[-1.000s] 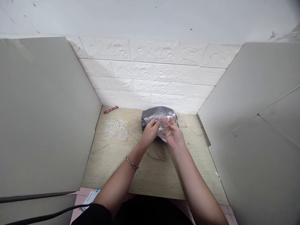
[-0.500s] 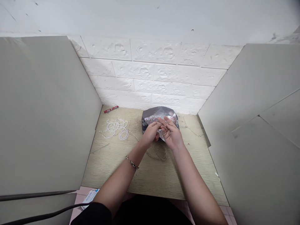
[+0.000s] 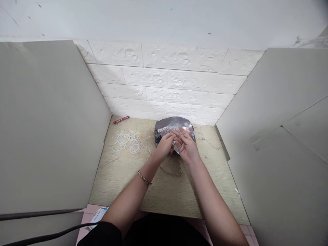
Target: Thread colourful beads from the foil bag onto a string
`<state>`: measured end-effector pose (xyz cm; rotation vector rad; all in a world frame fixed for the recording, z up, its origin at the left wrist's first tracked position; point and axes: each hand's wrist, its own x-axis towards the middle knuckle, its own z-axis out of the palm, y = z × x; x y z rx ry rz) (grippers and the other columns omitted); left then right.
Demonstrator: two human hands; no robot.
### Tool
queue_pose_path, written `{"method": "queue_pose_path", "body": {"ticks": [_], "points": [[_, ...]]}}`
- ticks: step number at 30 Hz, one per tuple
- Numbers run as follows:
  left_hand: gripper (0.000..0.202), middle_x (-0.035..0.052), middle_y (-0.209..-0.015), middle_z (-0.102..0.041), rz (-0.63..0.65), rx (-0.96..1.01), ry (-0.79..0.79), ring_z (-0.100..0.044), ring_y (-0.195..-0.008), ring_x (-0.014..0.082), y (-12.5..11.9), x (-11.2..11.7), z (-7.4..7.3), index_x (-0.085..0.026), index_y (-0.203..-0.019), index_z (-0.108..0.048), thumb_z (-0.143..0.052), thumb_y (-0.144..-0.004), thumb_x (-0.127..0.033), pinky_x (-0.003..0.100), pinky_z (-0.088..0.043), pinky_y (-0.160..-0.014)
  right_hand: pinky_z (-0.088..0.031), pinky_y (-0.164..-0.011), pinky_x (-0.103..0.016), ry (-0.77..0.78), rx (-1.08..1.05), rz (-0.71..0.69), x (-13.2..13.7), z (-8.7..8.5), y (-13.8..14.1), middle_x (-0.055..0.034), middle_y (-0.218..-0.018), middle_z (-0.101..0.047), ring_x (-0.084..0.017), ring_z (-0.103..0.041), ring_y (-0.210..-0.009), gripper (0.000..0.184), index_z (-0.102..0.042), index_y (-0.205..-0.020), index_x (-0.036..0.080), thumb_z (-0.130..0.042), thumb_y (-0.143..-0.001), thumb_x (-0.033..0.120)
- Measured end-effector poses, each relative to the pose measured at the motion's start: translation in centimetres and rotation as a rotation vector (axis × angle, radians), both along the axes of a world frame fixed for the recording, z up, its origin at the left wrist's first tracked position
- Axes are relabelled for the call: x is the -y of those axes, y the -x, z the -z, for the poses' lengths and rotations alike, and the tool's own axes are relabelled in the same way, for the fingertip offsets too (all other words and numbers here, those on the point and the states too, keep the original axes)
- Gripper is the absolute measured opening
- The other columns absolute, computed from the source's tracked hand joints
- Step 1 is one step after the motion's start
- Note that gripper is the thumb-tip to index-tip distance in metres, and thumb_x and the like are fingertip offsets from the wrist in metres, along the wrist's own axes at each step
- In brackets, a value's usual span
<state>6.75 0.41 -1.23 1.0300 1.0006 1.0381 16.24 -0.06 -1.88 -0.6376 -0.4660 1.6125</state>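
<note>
**Hands closing together over the glitter pouch**

Change since a second ago: both hands have drawn in. Then the right hand [image 3: 188, 150] lay palm-up and spread; now its fingers curl toward the left hand [image 3: 164, 146], and the fingertips of the two meet at the pouch's near edge. Reads as a shift from holding loosely to pinching something small between them. What that small thing is, too small to tell.

Grip, left: fingers bent and pinched at the tips against the right hand's. Whether they clamp the pouch fabric or a small item cannot be told. Grip, right: half-curled, thumb and forefinger brought together at the same spot, contents likewise unclear.

The glittery silver pouch [image 3: 171, 125] sits on the wooden worktop [image 3: 159, 191] at about 12 o'clock from the hands, close to the white brick wall [image 3: 164, 85]. Rounded, slumped shape, sparkly surface with pink and silver flecks, darker band along its left side. Near edge hidden by the fingers.

Around it: a thin chain [image 3: 172, 169] looped on the worktop at 6 o'clock from the hands, touching or just beside the pouch. White bead strands [image 3: 127, 140] heaped at 9 o'clock, well apart. Small red item [image 3: 121, 119] at 10 o'clock by the wall. Bracelet [image 3: 144, 178] on the left wrist.
</note>
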Motion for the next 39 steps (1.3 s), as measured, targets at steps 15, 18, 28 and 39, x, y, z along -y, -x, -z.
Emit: {"method": "queue_pose_path", "body": {"ticks": [15,18,28,39], "points": [[0.014,-0.0071,-0.047,-0.034,0.034,0.110,0.037,-0.024,-0.028,0.0003,0.0,0.5,-0.6,-0.016,-0.065,-0.043,-0.046,-0.071,-0.028,0.016,-0.016,-0.028,-0.050,-0.045,-0.014,0.000,0.043,0.070,-0.3,0.5,0.2,-0.0055,-0.084,-0.065,-0.006,-0.059,-0.049,0.020,-0.051,-0.095,0.014,-0.045,-0.076,0.018],[0.014,-0.0067,-0.049,-0.037,0.032,0.133,0.021,-0.025,-0.028,0.0000,0.2,0.4,-0.5,-0.016,-0.066,-0.043,-0.047,-0.071,-0.029,0.016,-0.017,-0.028,-0.049,-0.044,-0.012,0.008,0.044,0.071,-0.4,0.7,0.3,-0.0039,-0.077,-0.065,-0.006,-0.059,-0.049,0.017,-0.054,-0.089,0.013,-0.047,-0.075,0.019],[0.013,-0.0076,-0.049,-0.039,0.027,0.124,0.010,-0.025,-0.026,0.0000,0.4,0.4,-0.7,-0.017,-0.067,-0.045,-0.047,-0.071,-0.028,0.016,-0.017,-0.028,-0.048,-0.046,-0.006,0.119,-0.036,0.141,-0.5,1.2,0.7,-0.0005,-0.061,-0.063,-0.002,-0.057,-0.047,0.016,-0.056,-0.072,0.012,-0.047,-0.077,0.024],[0.015,-0.0028,-0.068,-0.052,0.032,0.118,0.002,-0.027,-0.027,-0.0020,0.3,0.6,-0.8,-0.015,-0.068,-0.047,-0.050,-0.069,-0.030,0.017,-0.016,-0.026,-0.047,-0.045,-0.005,0.170,-0.059,0.254,-0.7,1.4,0.6,0.0021,-0.059,-0.062,-0.002,-0.057,-0.050,0.010,-0.055,-0.066,0.014,-0.051,-0.074,0.018]]}}
